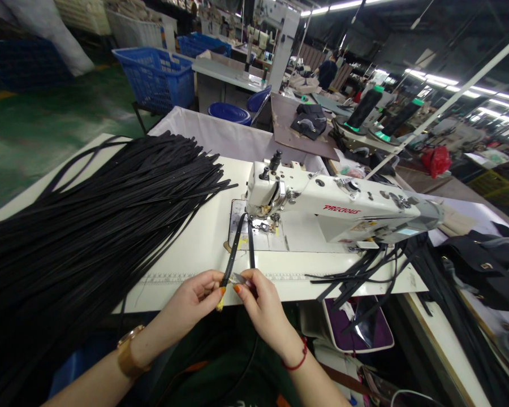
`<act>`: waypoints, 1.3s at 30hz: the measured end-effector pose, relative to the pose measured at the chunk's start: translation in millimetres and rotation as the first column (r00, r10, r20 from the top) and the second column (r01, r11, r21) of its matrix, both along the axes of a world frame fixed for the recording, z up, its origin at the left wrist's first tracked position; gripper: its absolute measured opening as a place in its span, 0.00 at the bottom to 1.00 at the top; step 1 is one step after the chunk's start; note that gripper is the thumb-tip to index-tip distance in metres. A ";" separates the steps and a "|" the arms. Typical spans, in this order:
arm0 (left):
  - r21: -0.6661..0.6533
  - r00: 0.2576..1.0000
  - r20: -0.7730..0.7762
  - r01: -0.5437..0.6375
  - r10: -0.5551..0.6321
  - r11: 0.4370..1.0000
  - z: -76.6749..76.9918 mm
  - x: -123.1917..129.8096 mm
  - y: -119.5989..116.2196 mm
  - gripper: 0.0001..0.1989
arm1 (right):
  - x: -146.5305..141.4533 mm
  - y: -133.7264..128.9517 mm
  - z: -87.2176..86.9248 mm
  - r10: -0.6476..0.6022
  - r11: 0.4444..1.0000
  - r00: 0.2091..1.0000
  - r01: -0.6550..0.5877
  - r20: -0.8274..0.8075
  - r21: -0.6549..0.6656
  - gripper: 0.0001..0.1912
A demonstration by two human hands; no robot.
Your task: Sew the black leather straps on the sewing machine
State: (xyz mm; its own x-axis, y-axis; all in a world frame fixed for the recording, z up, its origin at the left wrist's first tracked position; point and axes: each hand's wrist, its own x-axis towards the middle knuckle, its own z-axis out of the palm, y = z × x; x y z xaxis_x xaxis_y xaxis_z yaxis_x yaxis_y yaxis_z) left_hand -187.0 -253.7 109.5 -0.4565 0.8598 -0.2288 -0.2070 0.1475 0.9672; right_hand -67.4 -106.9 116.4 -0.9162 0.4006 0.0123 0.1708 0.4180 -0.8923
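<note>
A narrow black strap [235, 246] runs down from under the needle area of a white sewing machine [305, 195]. My left hand [201, 291] is closed on its lower end, pinching it between thumb and fingers. Close beside it, my right hand [258, 299] is pinched around a small grey metal piece [238, 278] that looks like a blade; most of it is hidden by the fingers. A bit of yellow material [219, 305] shows under the left fingertips. A second length of black strap [251, 243] passes from the machine down behind my right hand.
A large heap of black straps [144, 186] covers the left of the white table [186, 243]. More straps [365, 274] hang over its front edge at right, above a purple-lined bin [379, 333]. Behind stand a blue basket [156, 76] and a blue stool [229, 112].
</note>
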 end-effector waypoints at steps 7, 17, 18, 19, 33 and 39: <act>-0.010 0.999 -0.020 0.034 -0.034 0.999 -3.9 2.9 -0.2 0.11 | -7.0 -0.8 -11.1 -0.098 0.927 0.988 0.045 -0.123 -0.373 0.08; -0.023 0.999 -0.035 -0.008 0.007 1.000 -3.8 2.1 -0.9 0.16 | 4.7 -0.1 -1.0 -0.041 0.997 0.999 0.042 -0.006 0.062 0.03; -0.022 0.999 -0.039 -0.009 0.008 1.000 -4.0 2.0 -1.0 0.16 | 5.0 -0.5 -0.8 -0.043 0.995 0.999 0.042 -0.001 0.087 0.03; -0.023 0.999 -0.042 -0.012 0.011 1.000 -4.1 1.9 -1.1 0.16 | 5.0 -0.9 -0.8 -0.044 0.993 0.999 0.043 0.004 0.109 0.03; -0.015 0.999 -0.046 -0.002 0.001 1.000 -4.6 2.0 -1.9 0.17 | 0.6 -1.6 -2.0 -0.018 1.000 0.999 0.018 -0.027 0.006 0.02; 0.012 1.000 -0.023 0.019 -0.018 1.000 -3.2 1.2 -2.3 0.17 | -0.8 -4.0 -9.9 -0.045 0.995 0.992 0.054 -0.118 0.079 0.02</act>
